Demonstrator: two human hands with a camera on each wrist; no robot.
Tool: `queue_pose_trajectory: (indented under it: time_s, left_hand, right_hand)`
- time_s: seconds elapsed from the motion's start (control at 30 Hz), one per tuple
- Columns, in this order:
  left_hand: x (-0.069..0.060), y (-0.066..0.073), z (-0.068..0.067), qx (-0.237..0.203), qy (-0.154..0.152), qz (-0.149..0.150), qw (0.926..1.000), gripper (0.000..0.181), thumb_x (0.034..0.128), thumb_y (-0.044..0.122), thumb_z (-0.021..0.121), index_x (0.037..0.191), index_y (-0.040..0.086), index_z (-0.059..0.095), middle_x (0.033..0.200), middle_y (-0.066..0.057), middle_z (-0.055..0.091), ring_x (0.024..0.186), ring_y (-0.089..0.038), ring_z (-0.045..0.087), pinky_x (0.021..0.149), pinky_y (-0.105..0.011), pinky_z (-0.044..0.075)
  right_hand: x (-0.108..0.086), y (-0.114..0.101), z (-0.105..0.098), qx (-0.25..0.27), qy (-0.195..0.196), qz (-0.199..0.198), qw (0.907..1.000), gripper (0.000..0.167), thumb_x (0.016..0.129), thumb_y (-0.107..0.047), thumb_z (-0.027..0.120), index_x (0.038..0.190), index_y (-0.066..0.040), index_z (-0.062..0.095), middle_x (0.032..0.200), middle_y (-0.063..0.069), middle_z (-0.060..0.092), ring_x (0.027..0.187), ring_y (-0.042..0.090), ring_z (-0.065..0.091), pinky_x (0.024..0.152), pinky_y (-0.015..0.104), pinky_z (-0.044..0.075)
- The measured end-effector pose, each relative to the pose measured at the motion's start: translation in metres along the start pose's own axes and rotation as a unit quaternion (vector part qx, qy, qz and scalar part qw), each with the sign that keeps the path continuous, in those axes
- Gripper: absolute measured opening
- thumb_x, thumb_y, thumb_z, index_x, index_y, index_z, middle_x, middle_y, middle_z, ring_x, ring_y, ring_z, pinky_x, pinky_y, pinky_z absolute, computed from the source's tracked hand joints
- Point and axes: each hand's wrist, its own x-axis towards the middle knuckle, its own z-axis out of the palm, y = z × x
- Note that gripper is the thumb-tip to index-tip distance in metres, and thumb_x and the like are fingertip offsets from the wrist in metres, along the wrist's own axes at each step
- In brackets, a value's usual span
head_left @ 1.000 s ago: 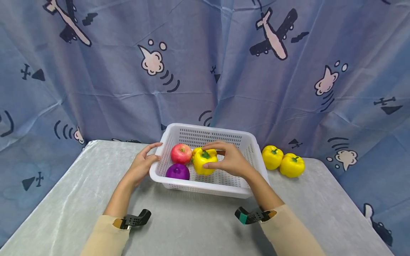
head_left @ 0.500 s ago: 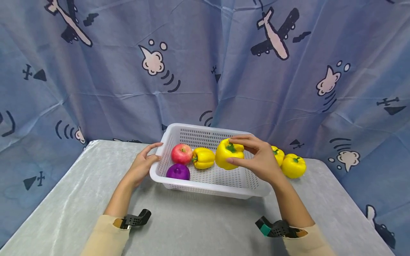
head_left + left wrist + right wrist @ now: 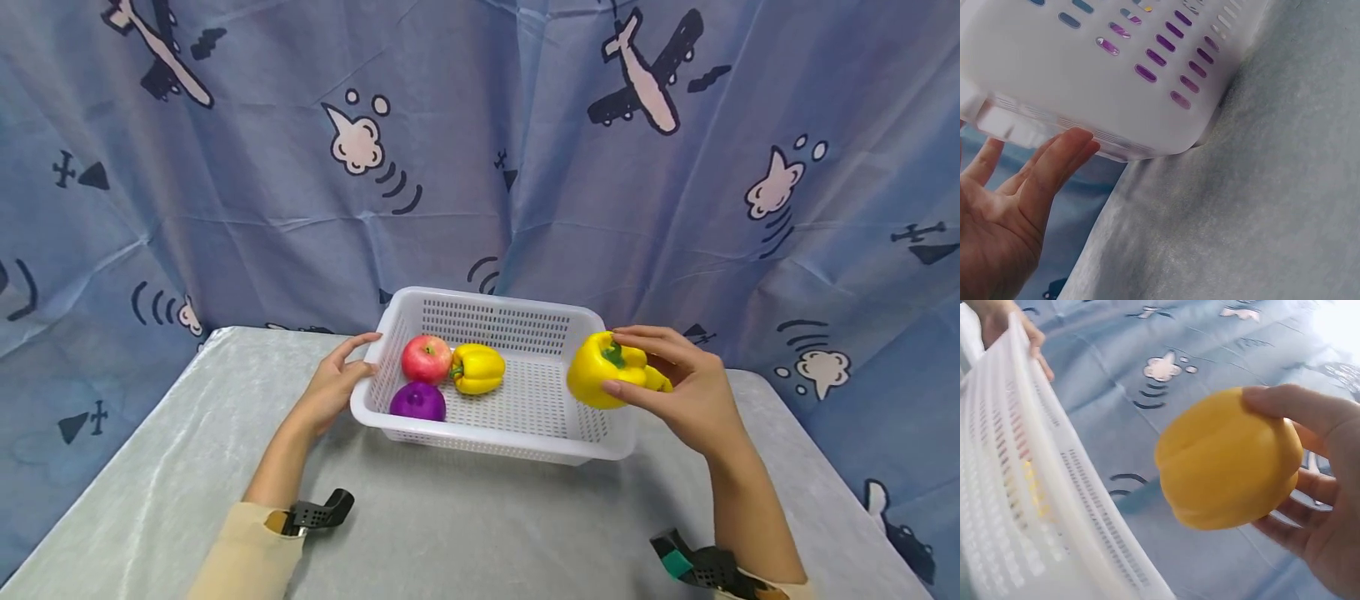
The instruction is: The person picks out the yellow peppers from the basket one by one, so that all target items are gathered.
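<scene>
Yellow pepper (image 3: 596, 372), pinched between the right fingers (image 3: 663, 342)

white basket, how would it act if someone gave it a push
The white basket would probably slide rather than tip, being wide and low. It looks like stiff plastic, as its walls stand straight. The round red apple inside might roll, with bare floor on view in front of it.

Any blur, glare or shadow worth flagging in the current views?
Head: fairly crisp, with soft shadow on the table near the white basket; left wrist: dimmer and greyish; right wrist: the basket is blurred, the held yellow pepper reads clearer, and glare whitens the upper-right corner.
</scene>
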Motion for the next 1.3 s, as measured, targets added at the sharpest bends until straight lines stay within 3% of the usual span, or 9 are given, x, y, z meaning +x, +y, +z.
queue_pose_trajectory:
  time_s: [0.37,0.6,0.83,1.07,1.3]
  left_hand:
    - [0.002,0.005,0.0,0.013,0.001,0.006,0.9999,0.056,0.0976,0.01,0.049,0.152,0.015,0.037,0.138,-0.032,0.054,0.099,-0.012,0.065,0.077,-0.03,0.058]
    - [0.0,0.002,-0.003,0.014,0.001,0.002,0.9999,0.057,0.0982,0.01,0.049,0.153,0.014,0.036,0.14,-0.033,0.052,0.098,-0.011,0.065,0.078,-0.029,0.057]
    - [-0.002,0.003,-0.003,0.02,0.001,-0.001,0.9998,0.057,0.0987,0.011,0.049,0.154,0.015,0.035,0.141,-0.033,0.052,0.099,-0.012,0.066,0.077,-0.03,0.058]
    - [-0.003,0.001,-0.002,0.023,-0.001,-0.004,0.9997,0.057,0.0993,0.011,0.049,0.154,0.015,0.035,0.143,-0.033,0.051,0.102,-0.013,0.065,0.079,-0.03,0.058]
    - [-0.003,0.002,-0.001,0.028,-0.003,-0.006,0.9996,0.057,0.0996,0.012,0.049,0.154,0.015,0.034,0.144,-0.032,0.049,0.105,-0.015,0.064,0.08,-0.03,0.058]
  right_hand:
    - [-0.002,0.019,-0.031,-0.015,0.088,0.022,0.9958,0.049,0.076,0.007,0.082,0.123,0.003,0.069,0.12,-0.02,0.064,0.113,0.001,0.059,0.094,0.004,0.045]
    - [-0.003,0.028,-0.041,-0.028,0.111,0.068,0.991,0.05,0.08,-0.002,0.083,0.128,-0.003,0.069,0.12,-0.023,0.063,0.117,0.0,0.055,0.094,0.002,0.043]
    - [-0.006,0.035,-0.052,-0.041,0.137,0.09,0.9856,0.05,0.081,-0.004,0.082,0.129,-0.005,0.068,0.121,-0.022,0.063,0.12,0.0,0.052,0.095,0.003,0.043]
    - [-0.008,0.037,-0.066,-0.051,0.187,0.113,0.9745,0.048,0.081,-0.004,0.083,0.127,-0.007,0.07,0.118,-0.022,0.065,0.118,0.002,0.054,0.099,0.008,0.045]
    - [-0.01,0.046,-0.077,-0.039,0.244,0.124,0.9609,0.047,0.08,-0.001,0.082,0.126,-0.006,0.071,0.116,-0.019,0.064,0.116,0.004,0.055,0.092,0.005,0.046]
